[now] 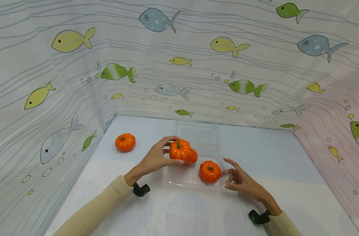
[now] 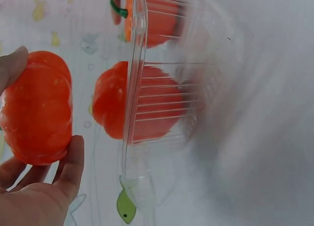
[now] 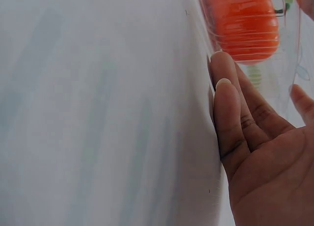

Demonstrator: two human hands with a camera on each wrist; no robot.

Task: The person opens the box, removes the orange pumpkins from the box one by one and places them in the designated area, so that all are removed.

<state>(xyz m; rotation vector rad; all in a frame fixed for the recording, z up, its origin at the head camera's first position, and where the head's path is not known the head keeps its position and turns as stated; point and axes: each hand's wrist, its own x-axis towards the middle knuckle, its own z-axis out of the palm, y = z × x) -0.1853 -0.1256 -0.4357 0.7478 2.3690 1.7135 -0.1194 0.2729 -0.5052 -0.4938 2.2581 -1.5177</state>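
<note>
Apparently for clearance, left hand (image 1: 157, 157) grips pumpkin (image 1: 179, 151) above clear box (image 1: 182, 177), fingers wide around it | right hand (image 1: 239, 180) empty, loosely bent alongside box, perhaps steadying.

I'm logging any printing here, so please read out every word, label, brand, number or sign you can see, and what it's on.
There is no readable text in any view.
Orange pumpkin in the left hand: no lettering visible.
Other pumpkins: none visible either.
Clear plastic box: no label visible.
Curtain: just fish, bubbles and lines.
Black wrist cameras: too small to tell.
</note>
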